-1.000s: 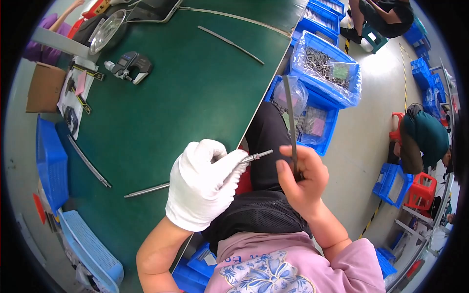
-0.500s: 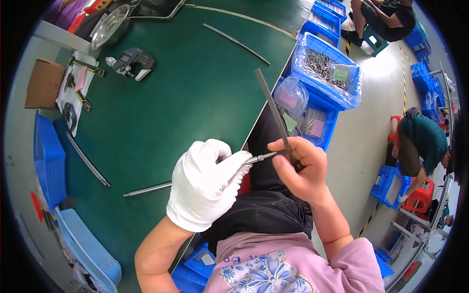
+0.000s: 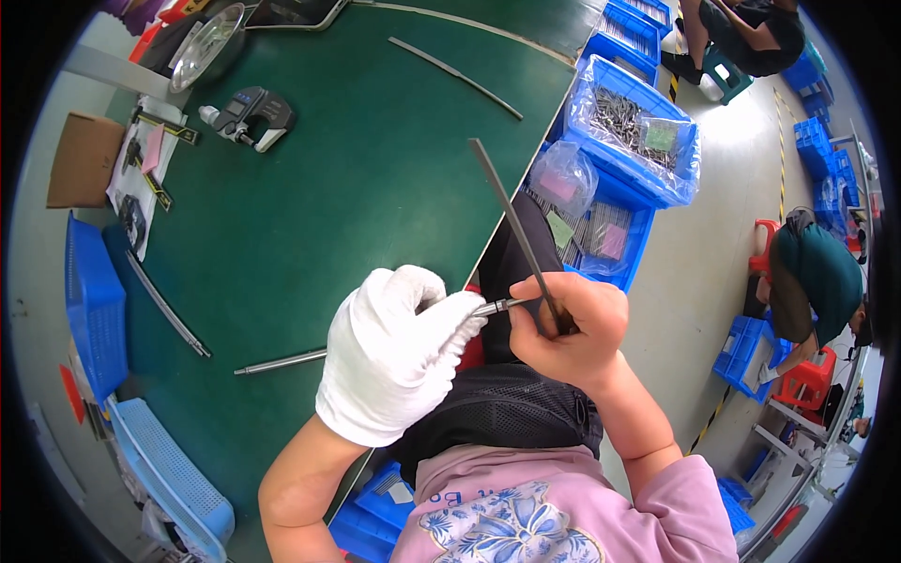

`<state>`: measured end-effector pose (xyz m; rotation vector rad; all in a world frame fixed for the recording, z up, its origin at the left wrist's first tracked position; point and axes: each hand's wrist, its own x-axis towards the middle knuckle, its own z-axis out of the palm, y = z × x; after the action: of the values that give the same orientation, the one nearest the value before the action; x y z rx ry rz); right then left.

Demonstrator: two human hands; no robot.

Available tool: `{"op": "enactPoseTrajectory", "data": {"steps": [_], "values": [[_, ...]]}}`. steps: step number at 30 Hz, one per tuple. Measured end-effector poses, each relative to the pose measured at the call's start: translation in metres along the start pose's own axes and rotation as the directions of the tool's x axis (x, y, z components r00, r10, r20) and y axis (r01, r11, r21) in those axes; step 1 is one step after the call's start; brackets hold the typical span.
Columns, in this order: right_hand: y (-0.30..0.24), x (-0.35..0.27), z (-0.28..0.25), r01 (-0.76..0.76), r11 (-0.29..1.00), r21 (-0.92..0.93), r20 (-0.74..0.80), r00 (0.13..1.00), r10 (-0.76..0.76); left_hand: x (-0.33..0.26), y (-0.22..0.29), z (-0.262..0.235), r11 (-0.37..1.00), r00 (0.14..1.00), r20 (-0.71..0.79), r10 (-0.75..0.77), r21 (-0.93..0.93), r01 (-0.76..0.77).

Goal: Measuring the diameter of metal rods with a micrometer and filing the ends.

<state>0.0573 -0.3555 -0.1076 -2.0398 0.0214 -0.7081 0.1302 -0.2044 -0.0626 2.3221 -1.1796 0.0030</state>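
My left hand (image 3: 389, 357), in a white glove, is closed round a slender metal rod (image 3: 282, 362). One end of the rod sticks out to the left over the table; its stepped tip (image 3: 497, 307) comes out on the right. My bare right hand (image 3: 574, 328) grips a long, flat, dark metal strip (image 3: 507, 206) that slants up and left over the table edge. The thumb and forefinger of that hand meet at the rod's tip and hide its very end. The strip's lower end is hidden in my palm.
A digital micrometer (image 3: 249, 118) and another thin rod (image 3: 455, 77) lie on the green table (image 3: 310, 216). Curved-looking rods (image 3: 167, 302) rest near blue baskets (image 3: 94, 314) at left. On the right stand blue bins (image 3: 643, 220) of metal parts; people sit beyond.
My right thumb and forefinger have closed in on the rod's tip, covering its end. The strip's upper end has swung slightly left. My left hand has barely moved.
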Motion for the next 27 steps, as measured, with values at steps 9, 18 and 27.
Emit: {"op": "enactPoseTrajectory", "data": {"steps": [9,18,27], "values": [[0.0,0.004,-0.003,-0.006,1.0,0.028,0.05,0.999,0.004,0.001,-0.001,0.0,1.0,1.0,-0.004,-0.006,-0.002,0.006],[0.001,0.007,-0.006,0.103,0.995,-0.013,0.025,0.994,-0.103,0.0,-0.001,0.0,1.0,1.0,-0.012,0.002,-0.001,-0.002],[0.01,0.008,0.0,0.119,0.99,0.075,0.061,0.99,-0.124,-0.001,-0.005,0.0,0.999,0.998,0.027,0.048,0.02,-0.048]]}}
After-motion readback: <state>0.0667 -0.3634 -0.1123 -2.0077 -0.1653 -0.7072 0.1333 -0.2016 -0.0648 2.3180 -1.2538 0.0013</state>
